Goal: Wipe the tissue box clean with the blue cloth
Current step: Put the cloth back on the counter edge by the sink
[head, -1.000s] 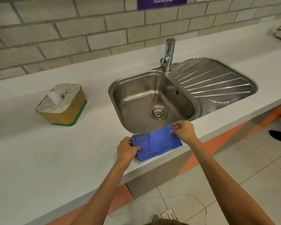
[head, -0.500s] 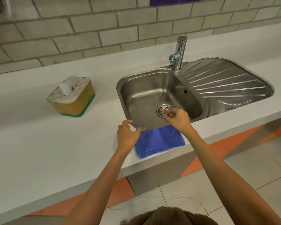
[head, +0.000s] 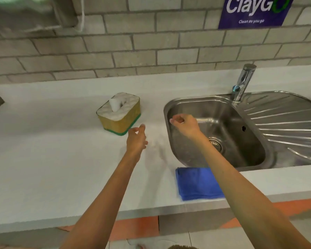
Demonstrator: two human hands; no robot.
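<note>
The tissue box [head: 119, 115] has yellow sides, a green base and a white quilted top with a tissue sticking up. It stands on the white counter [head: 61, 159], left of the sink. The folded blue cloth [head: 196, 184] lies flat at the counter's front edge, in front of the sink, partly hidden by my right forearm. My left hand [head: 136, 140] hovers just right of and in front of the box, fingers apart, holding nothing. My right hand [head: 184, 124] is over the sink's left rim, fingers loosely curled and holding nothing.
A steel sink [head: 214, 133] with a drain and a ribbed drainer [head: 285, 126] fills the right side. A chrome tap [head: 242, 81] stands behind it. A brick wall with a purple sign [head: 253, 11] runs along the back.
Both hands let go of the blue cloth and moved up and away from it, toward the tissue box. The cloth stayed at the counter edge. The view shifted left.
</note>
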